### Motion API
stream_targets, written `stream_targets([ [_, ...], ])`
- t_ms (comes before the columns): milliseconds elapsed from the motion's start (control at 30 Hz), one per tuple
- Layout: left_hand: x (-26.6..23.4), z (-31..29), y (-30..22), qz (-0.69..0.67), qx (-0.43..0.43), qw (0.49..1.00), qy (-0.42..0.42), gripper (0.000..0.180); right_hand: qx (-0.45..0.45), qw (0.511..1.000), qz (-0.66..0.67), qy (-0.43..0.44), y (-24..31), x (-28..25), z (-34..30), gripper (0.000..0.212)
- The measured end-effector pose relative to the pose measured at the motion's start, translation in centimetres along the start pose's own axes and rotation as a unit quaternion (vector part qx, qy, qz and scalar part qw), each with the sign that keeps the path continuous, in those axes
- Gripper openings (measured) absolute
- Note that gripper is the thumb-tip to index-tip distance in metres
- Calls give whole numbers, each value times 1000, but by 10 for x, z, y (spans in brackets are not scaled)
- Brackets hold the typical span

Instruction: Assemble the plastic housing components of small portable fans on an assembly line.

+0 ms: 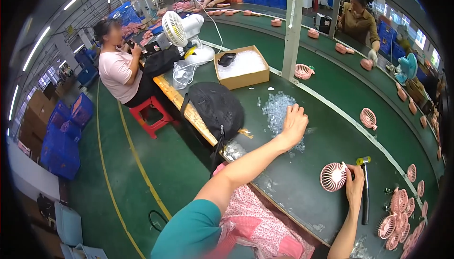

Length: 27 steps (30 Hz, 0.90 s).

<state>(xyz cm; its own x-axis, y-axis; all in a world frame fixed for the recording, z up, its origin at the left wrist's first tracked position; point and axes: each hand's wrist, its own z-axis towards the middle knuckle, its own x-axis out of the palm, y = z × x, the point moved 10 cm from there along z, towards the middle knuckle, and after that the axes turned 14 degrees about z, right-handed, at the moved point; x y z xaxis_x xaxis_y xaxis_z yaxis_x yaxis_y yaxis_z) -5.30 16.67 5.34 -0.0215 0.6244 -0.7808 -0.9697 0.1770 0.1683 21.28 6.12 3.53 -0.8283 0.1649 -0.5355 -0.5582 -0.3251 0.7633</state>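
My left hand (295, 127) is at the right side of a pile of small clear plastic pieces (275, 107). Its fingers are bent down and drawn together; whatever they pinch is hidden. Near the right front of the green bench, my right hand (355, 186) grips a round pink slatted fan housing (333, 177) by its edge. The housing shows its ribbed side with a pale centre. Just right of that hand lies a hammer (365, 188) with a yellow head and black handle.
Several pink fan housings (399, 202) cluster at the right, more along the white strip. A black mesh bag (215, 110), an open cardboard box (243, 80) and a white desk fan (201, 53) stand to the left. A metal post (292, 37) rises behind. Co-workers sit around the curved conveyor (331, 53).
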Motion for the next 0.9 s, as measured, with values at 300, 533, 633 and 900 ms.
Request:
stream_targets([
  [300, -22, 9, -6, -84, 20, 994, -61, 7, -11, 999, -8, -43, 4, -3, -7, 10],
  [533, 11, -20, -56, -641, -100, 728, 221, 16, 26, 985, 149, -85, 0, 5, -6, 14],
  [633, 35, -48, -88, -776, -142, 520, 327, 21, 31, 973, 217, -75, 12, 12, -2, 17],
  [900, 19, -58, -118, -837, -161, 377, 362, 29, -30, 972, 216, -89, 39, 2, -12, 17],
])
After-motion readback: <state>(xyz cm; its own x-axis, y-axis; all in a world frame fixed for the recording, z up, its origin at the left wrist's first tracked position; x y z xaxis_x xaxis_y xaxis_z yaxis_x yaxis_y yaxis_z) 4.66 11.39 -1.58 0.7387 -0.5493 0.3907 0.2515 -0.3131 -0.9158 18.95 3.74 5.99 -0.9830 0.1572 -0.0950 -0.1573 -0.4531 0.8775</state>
